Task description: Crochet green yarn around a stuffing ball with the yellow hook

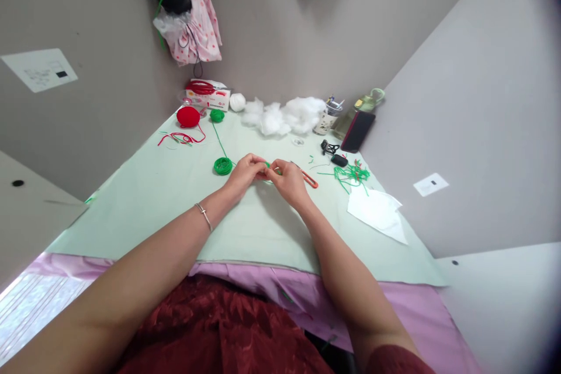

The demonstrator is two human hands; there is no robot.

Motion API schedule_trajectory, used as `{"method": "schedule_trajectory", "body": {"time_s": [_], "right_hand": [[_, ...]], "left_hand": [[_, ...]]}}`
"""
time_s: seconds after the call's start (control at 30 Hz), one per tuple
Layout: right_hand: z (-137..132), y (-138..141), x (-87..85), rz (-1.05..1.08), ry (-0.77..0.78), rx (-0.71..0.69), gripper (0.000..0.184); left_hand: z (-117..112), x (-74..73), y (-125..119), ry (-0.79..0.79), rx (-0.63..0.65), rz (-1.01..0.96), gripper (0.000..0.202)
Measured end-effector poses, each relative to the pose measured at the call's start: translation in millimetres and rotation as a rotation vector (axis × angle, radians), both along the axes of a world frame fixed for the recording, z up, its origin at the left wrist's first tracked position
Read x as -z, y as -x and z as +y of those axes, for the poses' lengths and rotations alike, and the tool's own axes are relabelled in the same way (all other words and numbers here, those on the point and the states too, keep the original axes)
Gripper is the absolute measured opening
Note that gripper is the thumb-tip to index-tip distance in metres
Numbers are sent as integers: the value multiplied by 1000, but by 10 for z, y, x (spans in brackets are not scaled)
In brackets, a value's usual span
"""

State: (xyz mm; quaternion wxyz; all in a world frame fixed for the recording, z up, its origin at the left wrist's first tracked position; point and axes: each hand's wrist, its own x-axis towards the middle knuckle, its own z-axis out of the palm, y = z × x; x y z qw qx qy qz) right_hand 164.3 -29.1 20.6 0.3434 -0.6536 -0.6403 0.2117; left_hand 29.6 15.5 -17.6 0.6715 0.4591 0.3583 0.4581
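My left hand (248,174) and my right hand (286,180) meet over the middle of the table, both with fingers pinched together. Between the fingertips shows a small bit of green yarn work (267,165); the fingers cover most of it. A strand runs from behind my left hand to a coil of green yarn (223,166) just left of it. From that coil the strand continues back to a small green yarn ball (217,115). Close by my right hand lies an orange-handled cutter (310,179), partly hidden by the hand. Whether my right hand also holds a tool I cannot tell.
Red yarn (188,117) sits back left, before a box (219,99). White stuffing (280,117) lines the back beside a pen cup (328,118). On the right are a phone (358,131), green yarn scraps (350,174) and white paper (377,213). Walls enclose the table.
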Motion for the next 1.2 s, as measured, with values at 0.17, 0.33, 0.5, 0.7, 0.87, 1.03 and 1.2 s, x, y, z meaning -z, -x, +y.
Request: {"method": "schedule_trajectory", "body": {"time_s": [0.17,0.33,0.5,0.7,0.87,1.03,1.2], "right_hand": [[12,-132,-15,31,-5,27,26],[31,-189,-21,44,-10,16,27],[-18,-79,-4,0,-1,-31,23],[-41,103,98,-98,-18,-42,9],[37,40,106,-133,-38,18,12],[55,-106,58,-78,-30,52,18],[44,-136,41,-49,-32,54,20]], "left_hand": [[-31,-72,11,8,71,-109,9],[-28,-72,9,-14,81,-101,15],[-8,31,-42,-66,-22,12,17],[74,124,-52,-72,-123,151,33],[29,87,-42,-67,-123,117,33],[-60,6,-45,-119,-84,15,17],[-62,-2,-59,-171,-75,-15,22]]}}
